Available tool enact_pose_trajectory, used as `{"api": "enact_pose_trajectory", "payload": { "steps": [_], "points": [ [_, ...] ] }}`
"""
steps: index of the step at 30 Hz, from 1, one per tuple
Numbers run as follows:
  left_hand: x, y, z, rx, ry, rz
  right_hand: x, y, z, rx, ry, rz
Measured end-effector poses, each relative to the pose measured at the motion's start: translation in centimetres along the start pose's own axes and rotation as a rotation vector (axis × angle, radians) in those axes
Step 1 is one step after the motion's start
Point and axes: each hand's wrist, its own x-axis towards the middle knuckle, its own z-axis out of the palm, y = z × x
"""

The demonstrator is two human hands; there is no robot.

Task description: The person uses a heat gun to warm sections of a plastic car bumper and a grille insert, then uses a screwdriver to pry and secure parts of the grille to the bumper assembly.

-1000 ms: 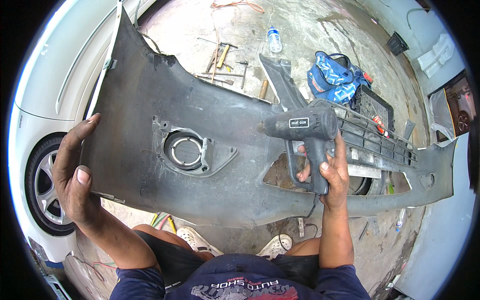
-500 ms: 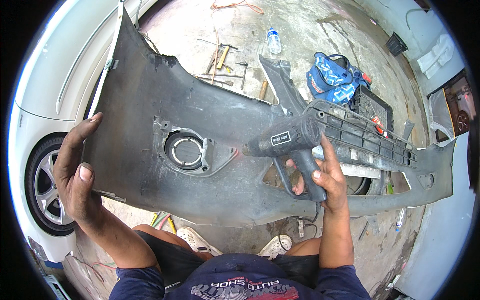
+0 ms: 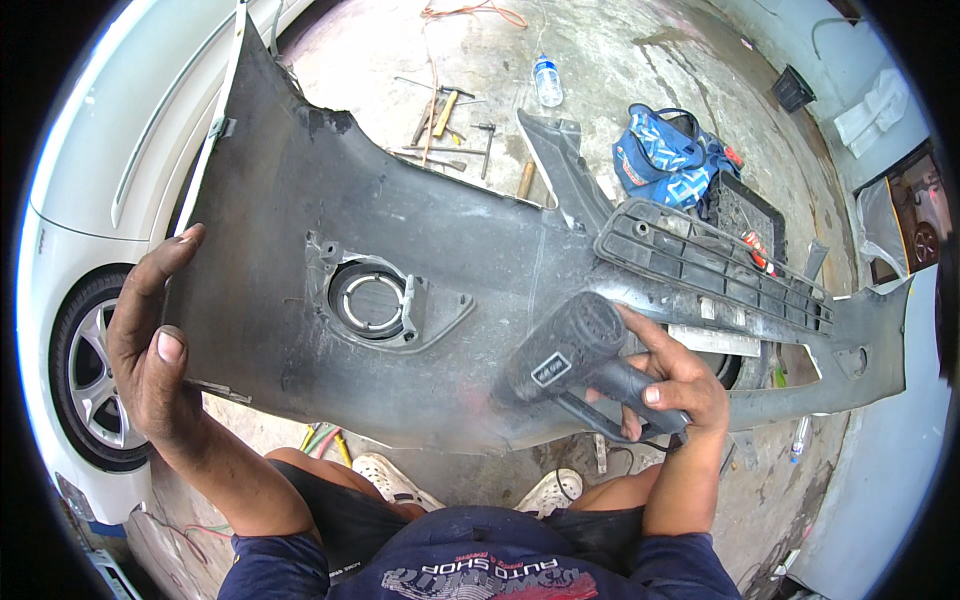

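A dark grey car bumper [image 3: 450, 230] lies across in front of me with its inner side showing, and a round fitting [image 3: 370, 302] sits in its left half. My left hand [image 3: 160, 345] grips the bumper's left edge, index fingertip and thumb against it, the other fingers mostly hidden. The handle of a black heat gun [image 3: 565, 350] is in my right hand [image 3: 680, 385], fingers wrapped round it. The gun's nozzle points left and down toward the bumper's near part. Whether it touches the surface, I cannot tell.
A white car [image 3: 110, 230] stands close on the left. Beyond the bumper are hammers and other tools [image 3: 445, 115], a water bottle [image 3: 547, 82] and a blue bag [image 3: 660, 155]. A black grille [image 3: 720, 260] rests on the bumper's right part. A cable trails by my feet.
My right hand has brought the heat gun down toward me and tilted it, so the nozzle now faces the bumper's near edge area. My left hand has stayed in place.
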Motion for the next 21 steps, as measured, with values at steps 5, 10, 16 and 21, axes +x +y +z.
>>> {"api": "enact_pose_trajectory", "payload": {
  "steps": [5, 10, 16, 21],
  "points": [
    [-0.1, 0.1, 0.1, 0.024, 0.002, 0.005, -0.3, -0.1, -0.6, -0.05, -0.003, 0.045],
    [-0.1, -0.2, -0.4, 0.064, -0.052, 0.024, 1.0, 0.8, -0.3, -0.166, 0.227, -0.089],
    [0.2, 0.6, 0.1, 0.0, -0.007, 0.019, 2.5, 2.1, 0.0, -0.173, 0.428, -0.246],
    [-0.1, 0.4, 0.1, 0.011, 0.008, 0.021, 3.1, 2.9, 0.5, -0.155, 0.481, -0.344]
  ]
}}
